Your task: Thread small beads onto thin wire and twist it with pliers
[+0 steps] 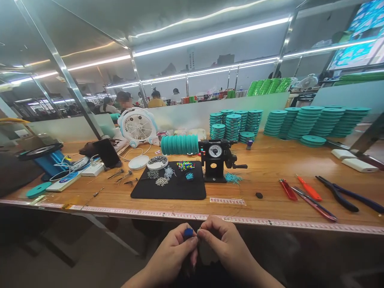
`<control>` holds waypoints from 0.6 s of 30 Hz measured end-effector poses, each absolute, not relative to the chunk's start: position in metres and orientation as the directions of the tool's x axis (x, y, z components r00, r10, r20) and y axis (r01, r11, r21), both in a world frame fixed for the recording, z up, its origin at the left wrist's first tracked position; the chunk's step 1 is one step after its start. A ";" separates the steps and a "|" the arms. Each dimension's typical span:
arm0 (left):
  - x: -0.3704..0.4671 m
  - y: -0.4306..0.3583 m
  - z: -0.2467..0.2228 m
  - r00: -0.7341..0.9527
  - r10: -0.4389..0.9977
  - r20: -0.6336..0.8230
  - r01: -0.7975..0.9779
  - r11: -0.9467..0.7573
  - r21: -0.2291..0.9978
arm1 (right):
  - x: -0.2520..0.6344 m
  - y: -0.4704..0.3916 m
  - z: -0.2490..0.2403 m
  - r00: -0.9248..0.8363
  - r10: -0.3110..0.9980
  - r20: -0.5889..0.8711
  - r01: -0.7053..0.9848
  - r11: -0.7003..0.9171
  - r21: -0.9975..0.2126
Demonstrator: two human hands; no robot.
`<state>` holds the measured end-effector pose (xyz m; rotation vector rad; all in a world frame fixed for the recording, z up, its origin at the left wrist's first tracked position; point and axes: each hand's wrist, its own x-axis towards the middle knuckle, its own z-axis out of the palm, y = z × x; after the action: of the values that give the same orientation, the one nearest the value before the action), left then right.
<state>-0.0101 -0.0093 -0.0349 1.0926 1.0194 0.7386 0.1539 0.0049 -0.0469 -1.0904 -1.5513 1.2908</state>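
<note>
Just in front of the table's near edge, my left hand (pixel 174 249) is closed around a small dark blue piece (pixel 188 232) with short bristle-like tips; its exact kind is too small to tell. Close against it, my right hand (pixel 225 239) pinches thumb and forefinger together near the blue piece, and whatever is between those fingertips is too fine to name. Beyond the hands lies a black mat (pixel 177 192) bearing multicoloured beads (pixel 185 165), small silvery parts (pixel 162 181) and blue bits (pixel 189 176). A black hand-crank winder (pixel 214 166) carries a row of teal spools (pixel 180 144).
Stacks of teal spools (pixel 233 127) stand at the back. Pliers (pixel 339 196), an orange-handled tool (pixel 309 188) and tweezers (pixel 315 205) lie at right. A phone (pixel 107 153), white fan (pixel 138 126) and blue wire reel (pixel 54 162) are at left. A tape measure (pixel 126 213) lines the edge.
</note>
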 end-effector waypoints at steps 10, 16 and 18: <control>-0.013 -0.015 -0.047 0.405 0.851 -0.334 -0.106 0.406 0.908 | 0.156 0.001 -0.052 -0.364 0.931 0.034 0.134 0.088 -0.987; -0.014 -0.021 -0.048 0.294 0.885 -0.360 -0.189 0.423 0.886 | 0.151 0.000 -0.056 -0.347 0.934 -0.082 0.023 -0.079 -0.997; -0.013 -0.023 -0.050 0.174 0.920 -0.352 -0.231 0.386 0.893 | 0.148 -0.003 -0.059 -0.349 0.929 -0.127 -0.019 -0.142 -0.990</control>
<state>-0.0133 -0.0232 -0.0503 0.8009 1.0842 0.9532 0.1482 -0.0028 -0.0586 -1.0882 -1.3637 1.5940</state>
